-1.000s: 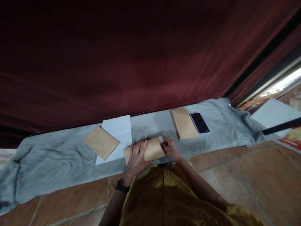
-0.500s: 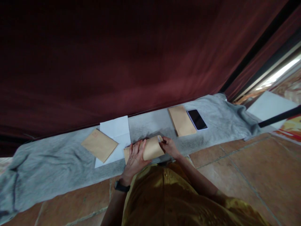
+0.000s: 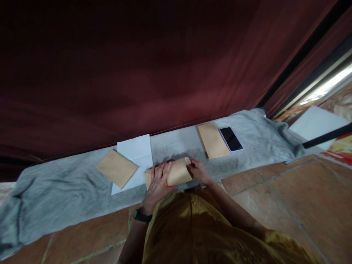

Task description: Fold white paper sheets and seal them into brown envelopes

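Note:
A brown paper envelope [image 3: 180, 173] lies at the front edge of the grey cloth, its right end bulging up. My left hand [image 3: 159, 179] rests flat across its left part with the fingers spread. At the raised right end, the closed fingers of my right hand [image 3: 198, 171] grip the envelope's edge. A bit of white shows inside that end; whether my right fingers also hold it I cannot tell. To the left, another brown envelope [image 3: 117, 168] with a faint red mark lies over white paper [image 3: 137, 148].
A stack of brown envelopes [image 3: 213, 141] and a dark-screened phone [image 3: 231, 139] lie to the right on the grey cloth [image 3: 264, 139]. Behind hangs a dark red curtain [image 3: 165, 80]. Tiled floor [image 3: 302, 190] runs along the front. A black bar [image 3: 327, 135] crosses at far right.
Almost nothing differs: both hands keep their places on the envelope, and its raised right end looks slightly flatter. The view has shifted a trace.

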### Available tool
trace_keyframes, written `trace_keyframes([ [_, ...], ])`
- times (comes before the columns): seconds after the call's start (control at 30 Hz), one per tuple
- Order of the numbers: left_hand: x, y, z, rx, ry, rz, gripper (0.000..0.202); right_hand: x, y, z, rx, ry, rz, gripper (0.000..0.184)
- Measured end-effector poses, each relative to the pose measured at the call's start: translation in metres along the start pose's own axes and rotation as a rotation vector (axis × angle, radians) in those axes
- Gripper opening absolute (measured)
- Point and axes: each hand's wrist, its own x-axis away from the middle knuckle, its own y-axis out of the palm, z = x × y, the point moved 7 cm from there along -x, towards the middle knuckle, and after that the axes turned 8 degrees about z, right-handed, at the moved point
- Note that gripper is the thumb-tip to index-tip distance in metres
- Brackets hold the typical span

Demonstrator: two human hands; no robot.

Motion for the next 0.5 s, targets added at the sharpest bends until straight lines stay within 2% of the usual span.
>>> trace_keyframes([
  [0.1, -0.001, 0.000, 0.000, 0.015, -0.003, -0.003, 0.112, 0.001, 0.000, 0.002, -0.067, 0.091, -0.014, 0.015],
  [0.2, -0.001, -0.001, -0.001, 0.046, -0.003, 0.001, 0.110, 0.001, -0.002, -0.002, -0.170, 0.139, 0.030, 0.015],
  [0.3, 0.000, -0.008, -0.003, 0.113, -0.044, 0.063, 0.101, 0.000, -0.004, -0.007, -0.318, 0.182, 0.087, 0.020],
  [0.37, 0.003, -0.016, -0.010, 0.202, -0.167, 0.199, 0.091, -0.001, -0.006, -0.009, -0.364, 0.193, 0.129, 0.024],
  [0.4, 0.006, -0.020, -0.015, 0.269, -0.270, 0.296, 0.087, -0.001, -0.008, -0.009, -0.376, 0.198, 0.151, 0.026],
  [0.47, 0.017, -0.022, -0.027, 0.469, -0.550, 0.502, 0.081, -0.002, -0.010, -0.008, -0.407, 0.213, 0.196, 0.029],
  [0.5, 0.024, -0.016, -0.032, 0.614, -0.714, 0.575, 0.079, -0.002, -0.010, -0.007, -0.423, 0.219, 0.215, 0.030],
])
